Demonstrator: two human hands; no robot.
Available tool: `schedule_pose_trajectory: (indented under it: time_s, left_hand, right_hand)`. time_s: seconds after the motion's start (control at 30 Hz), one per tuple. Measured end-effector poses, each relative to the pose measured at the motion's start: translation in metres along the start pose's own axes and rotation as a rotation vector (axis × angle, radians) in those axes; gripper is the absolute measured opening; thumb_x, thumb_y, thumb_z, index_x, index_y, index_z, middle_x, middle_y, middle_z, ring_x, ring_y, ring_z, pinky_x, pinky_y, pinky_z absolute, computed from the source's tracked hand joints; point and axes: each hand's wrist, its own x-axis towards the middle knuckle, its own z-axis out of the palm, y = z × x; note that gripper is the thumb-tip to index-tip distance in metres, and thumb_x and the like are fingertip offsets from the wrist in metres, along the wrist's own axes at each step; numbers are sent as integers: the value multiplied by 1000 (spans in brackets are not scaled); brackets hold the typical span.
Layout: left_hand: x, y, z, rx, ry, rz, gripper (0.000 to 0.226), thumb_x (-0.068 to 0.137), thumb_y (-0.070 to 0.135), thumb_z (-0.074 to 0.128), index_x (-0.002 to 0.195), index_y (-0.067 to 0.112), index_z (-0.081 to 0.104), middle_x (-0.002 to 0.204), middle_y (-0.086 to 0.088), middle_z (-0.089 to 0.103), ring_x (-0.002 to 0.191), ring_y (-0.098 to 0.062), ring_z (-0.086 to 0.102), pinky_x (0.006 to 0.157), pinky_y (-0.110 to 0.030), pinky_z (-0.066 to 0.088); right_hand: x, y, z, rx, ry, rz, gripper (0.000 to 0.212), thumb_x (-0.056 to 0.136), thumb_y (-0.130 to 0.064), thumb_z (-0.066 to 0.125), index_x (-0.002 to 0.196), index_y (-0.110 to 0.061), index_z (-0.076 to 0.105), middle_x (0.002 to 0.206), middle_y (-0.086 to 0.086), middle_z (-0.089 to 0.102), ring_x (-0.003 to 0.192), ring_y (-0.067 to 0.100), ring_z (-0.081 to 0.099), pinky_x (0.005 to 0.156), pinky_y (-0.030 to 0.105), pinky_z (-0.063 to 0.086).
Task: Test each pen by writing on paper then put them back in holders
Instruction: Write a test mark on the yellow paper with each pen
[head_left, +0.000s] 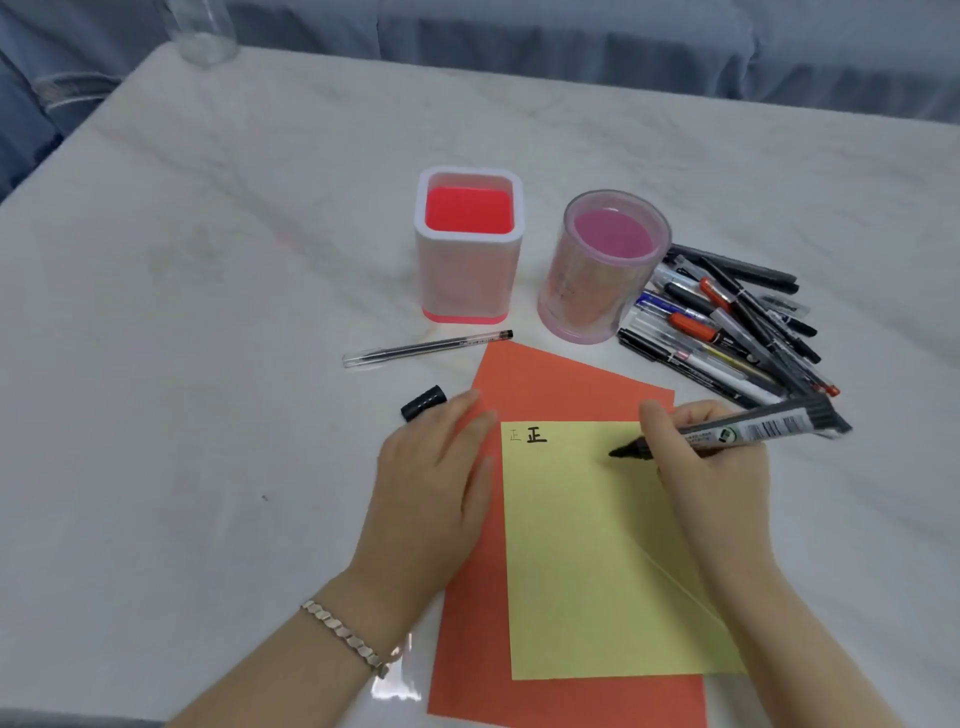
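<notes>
At the worktop's (208, 312) near edge the left hand (431, 478) lies flat, fingers straight and together, pressing the orange paper (545, 384) beside the yellow paper (587, 571) stacked on it. The right hand (711, 483) has its fingers curled round a black marker (737, 428). The barrel points toward the right edge and the tip is over the yellow sheet's far part; whether it touches cannot be told. A black cap (423, 402) lies just past the left fingertips. Farther off lies a clear pen (426, 345). Beyond it the square holder (467, 280) and round holder (587, 296) stand side by side, with a pile of pens (727, 322) toward the right edge.
</notes>
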Motion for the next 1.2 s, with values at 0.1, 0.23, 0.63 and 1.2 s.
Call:
schedule_pose_trajectory:
  time_s: [0.1,0.23,0.63,1.2]
  left_hand:
    - [7,-5,-8,166,20,-195,37,83,23,51,116,8,59,118,-11,57,101,-25,43,80,-41,43]
    - [19,-16,-20,230,-76,-298,27,74,14,76,97,5,66,92,-15,59,81,-38,52,67,-41,43]
    - [23,58,-53,-764,-168,-515,23,77,0,69,85,20,64,73,9,68,59,2,54,58,-6,41]
    - [22,79,-60,-755,-270,-418,29,75,6,72,78,34,67,64,17,59,56,-6,42,54,-9,35]
  right_hand:
    - [-8,1,-16,-48,-48,24,24,79,-19,70,68,-6,53,58,4,52,43,1,43,44,8,33]
    - [-15,2,-31,-92,-113,35,24,77,-19,72,69,-5,55,59,2,56,45,1,45,45,9,34]
    - [-30,-26,-49,497,-369,123,69,50,-75,65,83,-15,76,78,21,72,73,29,70,64,25,56]
    - [-32,-39,-57,472,-412,58,43,67,-55,64,73,-14,77,62,20,68,58,25,66,58,23,53]
